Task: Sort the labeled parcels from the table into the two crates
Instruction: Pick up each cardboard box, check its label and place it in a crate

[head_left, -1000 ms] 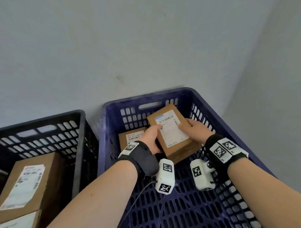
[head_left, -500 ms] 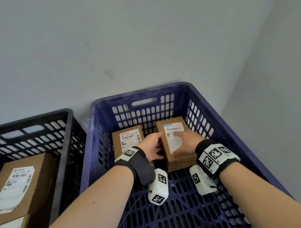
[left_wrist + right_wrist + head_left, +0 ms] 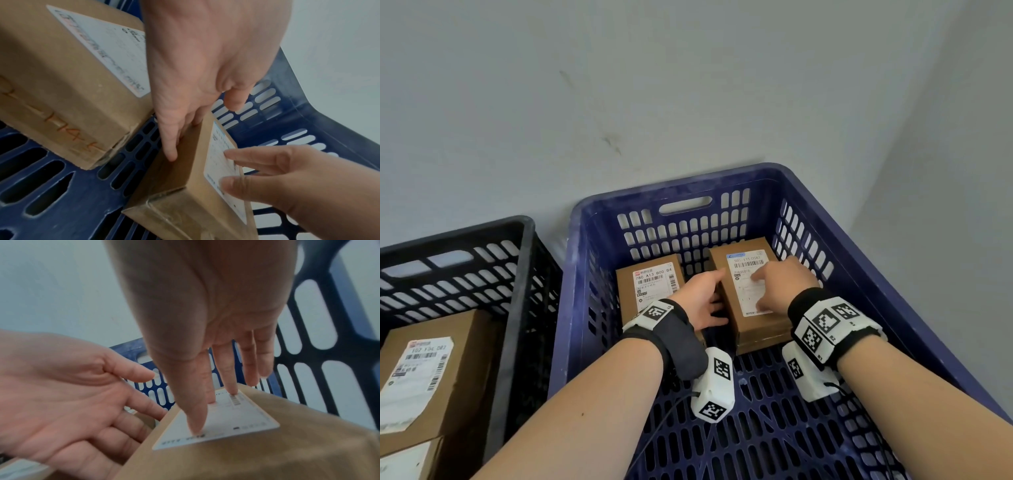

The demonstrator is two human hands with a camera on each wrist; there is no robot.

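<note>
A brown labeled parcel [image 3: 756, 330] [image 3: 180, 181] [image 3: 277, 451] lies flat on the floor of the blue crate [image 3: 671, 186], at its far right. My left hand [image 3: 702, 301] [image 3: 205, 65] lays straight fingers against the parcel's left side. My right hand [image 3: 780, 287] [image 3: 205, 305] rests on top, with straight fingertips touching the white label. A second labeled parcel [image 3: 650, 287] [image 3: 61, 73] lies just to the left in the same crate, with a narrow gap between the two.
A black crate [image 3: 525, 240] stands left of the blue one and holds two labeled parcels [image 3: 431, 370]. Grey walls close in behind and to the right. The near part of the blue crate's slotted floor [image 3: 774, 428] is bare.
The parcel was held tilted above the crate floor; it has come down flat beside the other parcel. Both hands have loosened from holding it to merely touching it.
</note>
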